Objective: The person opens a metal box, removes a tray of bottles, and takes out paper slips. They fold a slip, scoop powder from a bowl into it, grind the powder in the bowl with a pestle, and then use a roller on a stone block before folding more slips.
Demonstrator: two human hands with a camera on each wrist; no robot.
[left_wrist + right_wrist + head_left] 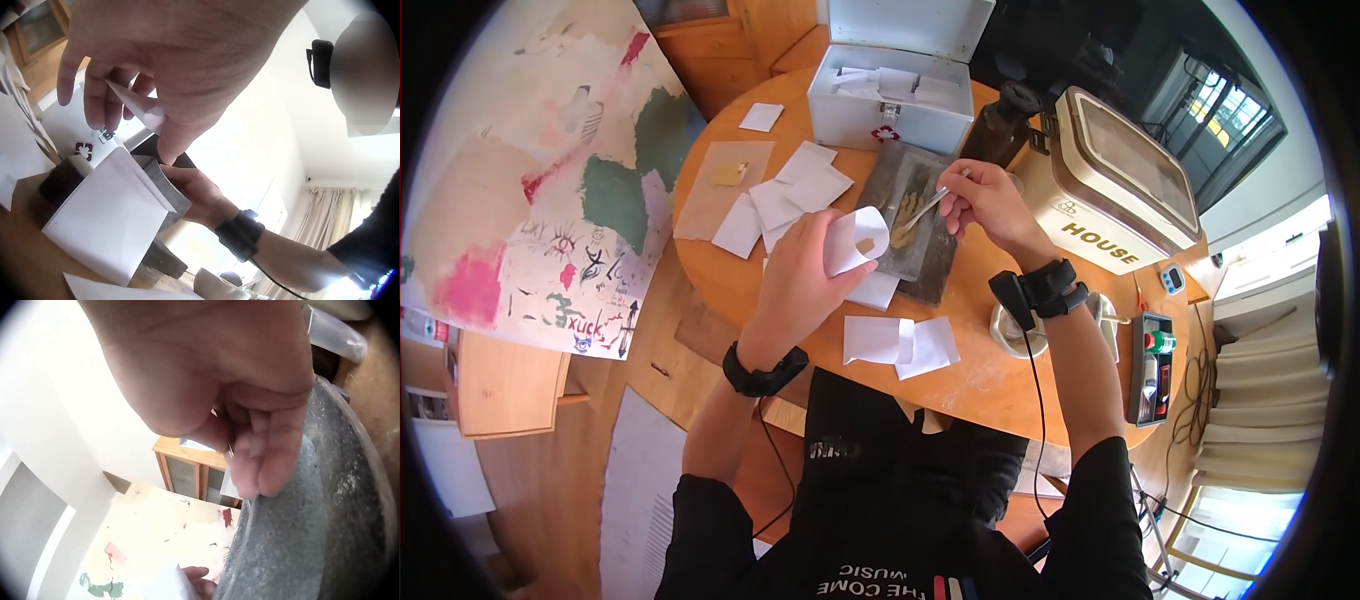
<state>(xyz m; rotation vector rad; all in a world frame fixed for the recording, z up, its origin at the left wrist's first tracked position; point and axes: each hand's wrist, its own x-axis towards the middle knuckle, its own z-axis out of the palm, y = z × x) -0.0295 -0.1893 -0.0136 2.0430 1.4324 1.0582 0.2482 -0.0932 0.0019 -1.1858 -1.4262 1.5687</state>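
My left hand [805, 275] pinches a white paper packet [847, 243] whose mouth is spread, with a small brown bit visible inside. In the left wrist view the same hand [169, 69] holds the folded paper [140, 106]. My right hand [997, 212] grips a thin metal tool [928, 207], its far end at a yellowish-brown substance [907, 222] on a dark grey stone slab [928, 275]. Seen from the right wrist, the fingers of this hand [219, 387] are curled just over the slab [281, 544]; the tool is mostly hidden.
White papers [800, 185] lie left of the slab, and two folded ones [880, 340] near the front edge. A metal box [840, 118] with papers stands behind. A dark jar [1003, 125], a HOUSE box [1090, 225], a white bowl [1012, 335] and a tray [1138, 385] are at the right.
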